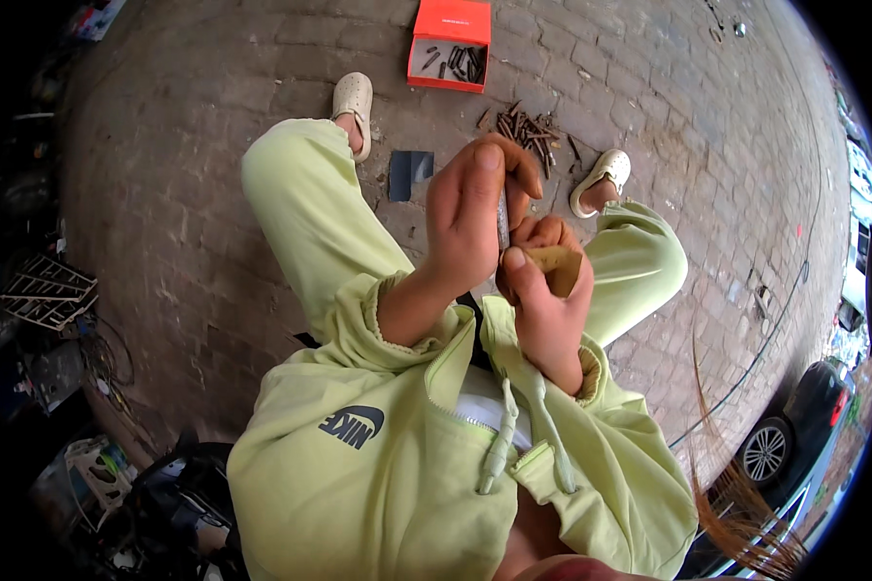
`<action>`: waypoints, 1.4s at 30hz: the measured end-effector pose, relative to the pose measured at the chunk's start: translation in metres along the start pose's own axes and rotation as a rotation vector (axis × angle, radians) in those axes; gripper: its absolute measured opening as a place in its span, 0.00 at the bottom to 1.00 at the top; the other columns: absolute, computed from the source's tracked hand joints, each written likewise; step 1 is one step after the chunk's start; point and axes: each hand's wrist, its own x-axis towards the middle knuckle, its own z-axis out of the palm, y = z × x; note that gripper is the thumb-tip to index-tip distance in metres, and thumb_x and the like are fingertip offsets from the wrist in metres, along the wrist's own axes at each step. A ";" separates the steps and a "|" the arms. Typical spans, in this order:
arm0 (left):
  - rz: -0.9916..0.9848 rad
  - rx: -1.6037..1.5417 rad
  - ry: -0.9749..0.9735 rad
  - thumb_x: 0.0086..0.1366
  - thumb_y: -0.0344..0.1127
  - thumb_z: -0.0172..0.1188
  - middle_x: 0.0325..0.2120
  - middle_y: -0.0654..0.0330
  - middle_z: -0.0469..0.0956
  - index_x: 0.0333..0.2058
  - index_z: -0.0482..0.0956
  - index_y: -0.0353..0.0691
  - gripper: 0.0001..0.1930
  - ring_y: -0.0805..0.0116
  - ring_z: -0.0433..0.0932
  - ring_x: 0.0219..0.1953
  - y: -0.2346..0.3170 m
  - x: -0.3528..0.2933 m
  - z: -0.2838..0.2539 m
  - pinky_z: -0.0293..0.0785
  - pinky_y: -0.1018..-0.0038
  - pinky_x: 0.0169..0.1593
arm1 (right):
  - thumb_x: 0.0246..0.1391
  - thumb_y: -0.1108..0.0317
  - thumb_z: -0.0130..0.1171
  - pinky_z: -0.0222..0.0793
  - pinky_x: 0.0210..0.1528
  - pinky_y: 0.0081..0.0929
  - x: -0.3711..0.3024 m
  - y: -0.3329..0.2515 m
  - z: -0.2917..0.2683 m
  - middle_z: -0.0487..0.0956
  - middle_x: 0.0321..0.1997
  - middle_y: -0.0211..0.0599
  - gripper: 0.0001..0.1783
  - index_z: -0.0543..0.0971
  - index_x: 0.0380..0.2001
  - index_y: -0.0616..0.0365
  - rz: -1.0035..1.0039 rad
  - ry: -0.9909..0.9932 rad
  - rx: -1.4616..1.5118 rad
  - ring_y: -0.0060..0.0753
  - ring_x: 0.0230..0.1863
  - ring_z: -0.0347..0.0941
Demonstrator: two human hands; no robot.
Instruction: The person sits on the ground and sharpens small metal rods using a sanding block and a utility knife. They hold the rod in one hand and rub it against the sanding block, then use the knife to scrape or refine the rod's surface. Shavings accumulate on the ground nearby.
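Observation:
My left hand (463,208) is closed around a slim grey metal rod (503,221), most of which is hidden by the fingers. Just below it, my right hand (555,315) pinches a folded tan sheet (558,261) that looks like sandpaper. The sheet is at the rod's lower end; whether they touch is hard to see. Beyond the hands, a pile of rusty brown metal pieces (528,129) lies on the paving. An open red box (449,85) with several dark metal pieces (467,64) inside stands farther off.
A dark grey creased sheet (412,176) lies on the brick paving (213,242) left of my hands. My feet in pale clogs (355,107) flank the pile. Metal racks (48,290) and clutter stand at left. A dark car (794,426) is at lower right, near a cable (761,351).

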 end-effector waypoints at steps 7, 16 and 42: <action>-0.022 -0.080 -0.085 0.71 0.48 0.31 0.07 0.69 0.54 0.29 0.66 0.37 0.22 0.82 0.46 0.09 0.004 0.006 0.004 0.45 0.79 0.16 | 0.51 0.73 0.56 0.62 0.28 0.17 0.008 -0.009 0.004 0.71 0.30 0.33 0.09 0.67 0.32 0.61 -0.035 0.115 0.152 0.20 0.26 0.66; 0.114 -0.174 -0.216 0.71 0.48 0.33 0.14 0.64 0.66 0.34 0.68 0.30 0.24 0.84 0.57 0.11 0.003 0.007 0.004 0.51 0.85 0.15 | 0.49 0.68 0.61 0.70 0.32 0.23 -0.005 -0.006 -0.004 0.71 0.33 0.39 0.15 0.65 0.33 0.61 0.073 -0.110 0.253 0.29 0.29 0.73; 0.143 -0.135 -0.302 0.62 0.28 0.47 0.20 0.62 0.68 0.42 0.64 0.28 0.12 0.82 0.62 0.21 0.012 0.001 -0.003 0.60 0.84 0.25 | 0.50 0.73 0.58 0.72 0.38 0.26 -0.012 -0.005 -0.007 0.69 0.38 0.42 0.13 0.65 0.35 0.62 0.012 -0.054 0.528 0.31 0.34 0.73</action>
